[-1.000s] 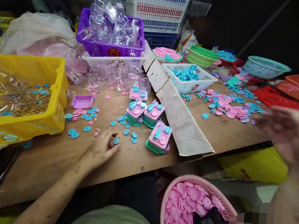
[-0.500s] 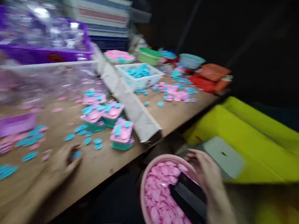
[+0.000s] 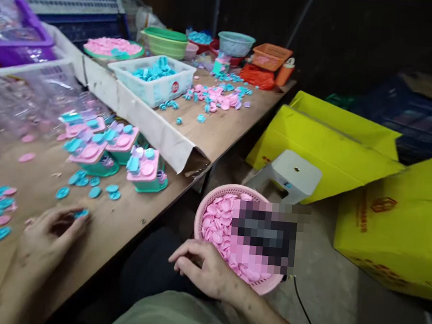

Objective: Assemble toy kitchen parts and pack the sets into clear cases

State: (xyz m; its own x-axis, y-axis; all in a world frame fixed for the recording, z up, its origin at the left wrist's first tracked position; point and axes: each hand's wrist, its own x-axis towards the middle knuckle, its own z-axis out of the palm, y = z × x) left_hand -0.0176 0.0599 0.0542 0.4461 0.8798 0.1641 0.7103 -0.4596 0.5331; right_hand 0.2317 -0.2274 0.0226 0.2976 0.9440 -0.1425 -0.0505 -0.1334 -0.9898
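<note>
The left hand (image 3: 51,234) grips a blue disc (image 3: 81,214) near and left of the closest pink-topped toy (image 3: 146,170), the right hand (image 3: 204,268) loosely open beside the pink basket (image 3: 198,220).

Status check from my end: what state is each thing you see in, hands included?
Bare left hand: fingers curled, flat turquoise plastic disc at fingertips, grip unclear
Bare right hand: fingers loosely bent, holding nothing
Round pink plastic basket: upright, filled with pink pieces
Rectangular white plastic basket: uncovered, holding blue pieces
Pink-and-green plastic toys: upright
White plastic stool: upright
</note>
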